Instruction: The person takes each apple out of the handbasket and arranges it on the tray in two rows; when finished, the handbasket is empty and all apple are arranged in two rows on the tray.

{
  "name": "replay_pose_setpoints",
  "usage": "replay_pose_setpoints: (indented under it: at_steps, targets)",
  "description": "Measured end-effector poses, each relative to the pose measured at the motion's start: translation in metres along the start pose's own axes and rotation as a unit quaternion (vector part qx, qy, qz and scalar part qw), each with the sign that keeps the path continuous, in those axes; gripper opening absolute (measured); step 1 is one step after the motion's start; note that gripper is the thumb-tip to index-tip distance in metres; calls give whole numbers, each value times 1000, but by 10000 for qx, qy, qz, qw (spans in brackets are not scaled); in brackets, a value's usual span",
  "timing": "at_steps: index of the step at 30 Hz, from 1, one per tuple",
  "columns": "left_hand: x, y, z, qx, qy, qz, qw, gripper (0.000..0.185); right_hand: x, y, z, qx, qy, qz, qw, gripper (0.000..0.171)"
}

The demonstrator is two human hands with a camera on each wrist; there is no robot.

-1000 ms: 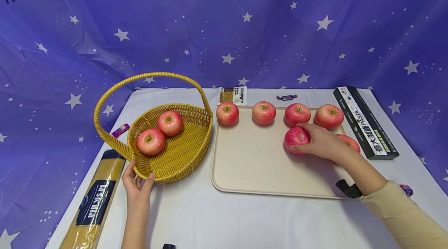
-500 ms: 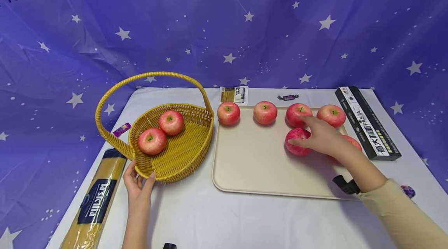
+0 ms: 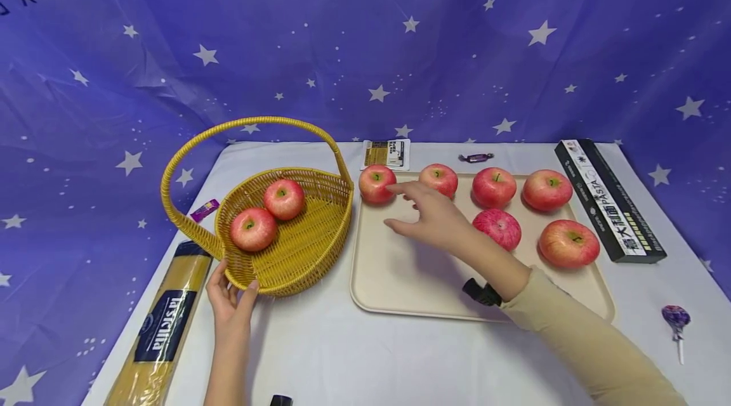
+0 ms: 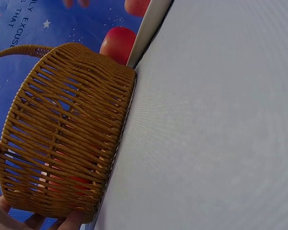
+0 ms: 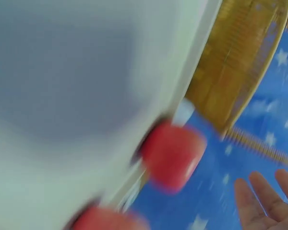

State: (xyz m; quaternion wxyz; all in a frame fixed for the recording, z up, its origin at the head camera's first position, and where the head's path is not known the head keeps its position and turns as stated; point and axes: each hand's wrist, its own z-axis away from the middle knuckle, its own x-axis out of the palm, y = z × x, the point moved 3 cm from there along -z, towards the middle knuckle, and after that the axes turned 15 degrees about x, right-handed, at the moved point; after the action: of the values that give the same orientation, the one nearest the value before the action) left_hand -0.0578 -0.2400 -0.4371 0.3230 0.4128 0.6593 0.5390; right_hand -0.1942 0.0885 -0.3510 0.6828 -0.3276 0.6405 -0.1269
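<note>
- The right hand [image 3: 434,216] hovers mid-frame over the tray [image 3: 400,279], fingers [image 3: 400,189] spread and holding nothing, nearest the leftmost apple [image 3: 377,183] at the tray's upper left corner.
- The left hand [image 3: 231,298], fingers relaxed, touches the basket [image 3: 297,254] rim at lower left.
</note>
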Motion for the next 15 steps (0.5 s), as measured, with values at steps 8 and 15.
replay_pose_setpoints:
  at_steps: [8, 15]
  targets:
    - [0, 0, 0, 268, 25, 119, 9996, 69, 64, -79, -39, -996, -475, 28, 9939, 67]
    - [0, -1, -1, 165, 24, 121, 9998, 69, 113, -106, -82, -720, -577, 191, 9956, 78]
